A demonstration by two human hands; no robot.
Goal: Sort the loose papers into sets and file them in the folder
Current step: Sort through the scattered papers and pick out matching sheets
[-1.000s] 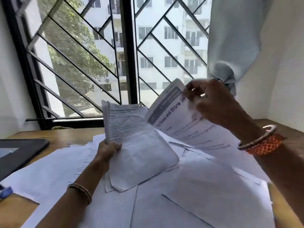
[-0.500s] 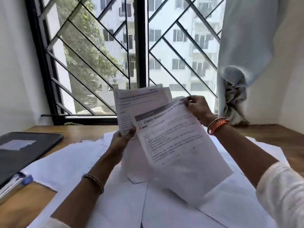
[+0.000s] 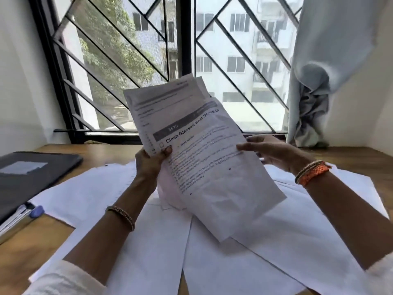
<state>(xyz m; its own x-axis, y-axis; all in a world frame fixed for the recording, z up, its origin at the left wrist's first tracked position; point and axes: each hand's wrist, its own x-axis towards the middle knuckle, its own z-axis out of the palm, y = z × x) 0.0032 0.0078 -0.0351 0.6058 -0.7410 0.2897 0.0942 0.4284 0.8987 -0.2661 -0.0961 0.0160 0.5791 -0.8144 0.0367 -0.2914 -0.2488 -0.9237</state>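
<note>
At the centre of the frame the left hand grips a small bundle of printed papers by its lower left edge, thumb on the front sheet and fingers curled behind, holding the bundle upright and tilted above the tabletop. The front sheet carries a dark header band and the heading "Clean Glasses and Store in"; at least two more sheets fan out behind it toward the window. The right hand is at the right edge of the front sheet, fingers stretched out and relaxed, fingertips touching the paper without curling round it. Loose white sheets lie spread and overlapping across the tabletop beneath both arms, filling the lower half of the frame. A dark folder lies closed on the tabletop at the left edge of the frame, its near corner resting over a stack of pages. A pale curtain hangs bunched at the upper right.
</note>
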